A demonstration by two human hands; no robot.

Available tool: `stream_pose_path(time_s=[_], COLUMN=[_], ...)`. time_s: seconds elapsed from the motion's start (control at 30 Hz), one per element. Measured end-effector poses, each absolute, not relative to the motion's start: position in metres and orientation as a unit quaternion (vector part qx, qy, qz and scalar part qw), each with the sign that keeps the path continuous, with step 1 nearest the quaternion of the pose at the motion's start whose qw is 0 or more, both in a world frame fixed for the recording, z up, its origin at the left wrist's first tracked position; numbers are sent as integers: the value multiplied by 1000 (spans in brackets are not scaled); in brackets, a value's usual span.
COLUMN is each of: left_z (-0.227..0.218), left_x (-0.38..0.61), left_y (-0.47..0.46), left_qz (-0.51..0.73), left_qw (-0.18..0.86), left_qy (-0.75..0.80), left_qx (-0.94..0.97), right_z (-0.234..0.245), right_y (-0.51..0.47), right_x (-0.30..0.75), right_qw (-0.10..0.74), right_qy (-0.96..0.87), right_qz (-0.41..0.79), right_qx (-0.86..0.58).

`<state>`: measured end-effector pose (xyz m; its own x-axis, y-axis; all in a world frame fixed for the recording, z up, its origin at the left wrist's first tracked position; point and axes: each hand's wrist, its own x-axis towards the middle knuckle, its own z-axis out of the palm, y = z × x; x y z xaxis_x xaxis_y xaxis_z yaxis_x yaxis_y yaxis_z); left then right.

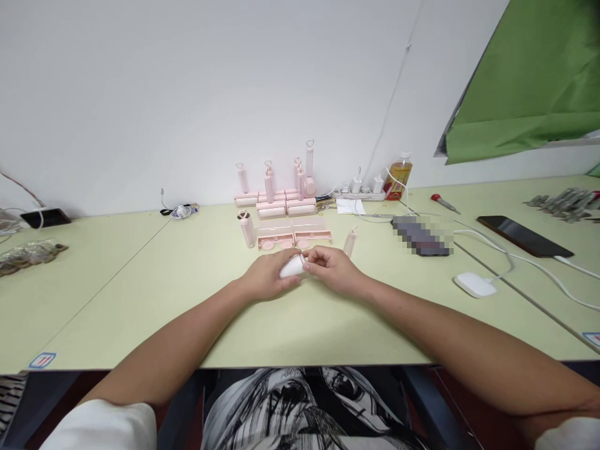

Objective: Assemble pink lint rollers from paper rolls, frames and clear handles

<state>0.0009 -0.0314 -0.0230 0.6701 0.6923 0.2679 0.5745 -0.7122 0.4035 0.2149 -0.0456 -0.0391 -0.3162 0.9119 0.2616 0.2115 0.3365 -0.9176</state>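
Both my hands meet at the middle of the pale green table (pixel 140 294). My left hand (pixel 267 278) is wrapped round a small white cylinder (pixel 291 267). My right hand (pixel 332 267) pinches the cylinder's right end with its fingertips. Just behind my hands lie open pale pink cases (pixel 294 235) and a pink roller piece (pixel 247 229) standing upright. Another pink piece (pixel 350 241) stands right of them. Further back, several pink rollers with heart-topped handles (pixel 276 187) are stacked by the wall.
A white puck-shaped device (pixel 474 284) with cables lies to the right, beside a dark phone (pixel 524 235) and a blurred dark object (pixel 422 235). A power strip (pixel 359 192), an amber bottle (pixel 398 176) and a red screwdriver (pixel 443 202) sit by the wall. A bag (pixel 28 255) lies far left.
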Motion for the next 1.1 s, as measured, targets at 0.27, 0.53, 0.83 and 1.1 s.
stream_pose_path(time_s=[0.27, 0.53, 0.83, 1.1], left_z=[-24, -28, -30, -33], left_x=[0, -1, -4, -2], left_y=[-30, -26, -19, -21], left_qz=[226, 285, 355, 352], left_qw=[158, 178, 179, 189], left_qy=[315, 316, 340, 312], left_qx=[908, 887, 852, 862], right_z=[-40, -37, -38, -30], right_y=[-45, -46, -46, -56], right_x=[215, 216, 219, 216], right_qw=[415, 431, 481, 385], right_qy=[-703, -692, -721, -800], right_qz=[417, 437, 324, 308], right_qx=[-399, -380, -380, -342])
